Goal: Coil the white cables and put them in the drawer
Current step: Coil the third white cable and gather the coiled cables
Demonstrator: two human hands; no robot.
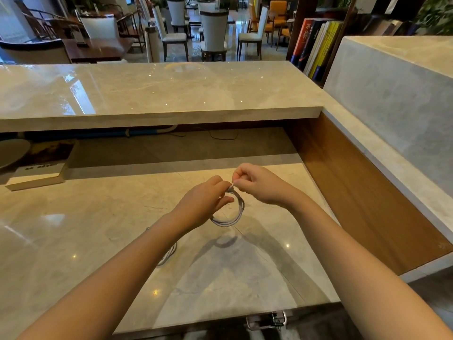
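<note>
A white cable [230,218] hangs in a small round coil above the marble desk [98,229], near its middle. My left hand [203,202] holds the coil at its top left, fingers curled round the loops. My right hand [257,184] pinches the cable's end at the top of the coil. A second white cable [169,256] lies on the desk, mostly hidden under my left forearm. At the desk's front edge a drawer [267,321] with a metal handle shows, partly cut off by the frame.
A raised marble counter [159,94] runs across behind the desk. A wooden side panel [355,192] closes the desk on the right. A book [36,177] and a round plate [12,153] sit at the far left under the counter.
</note>
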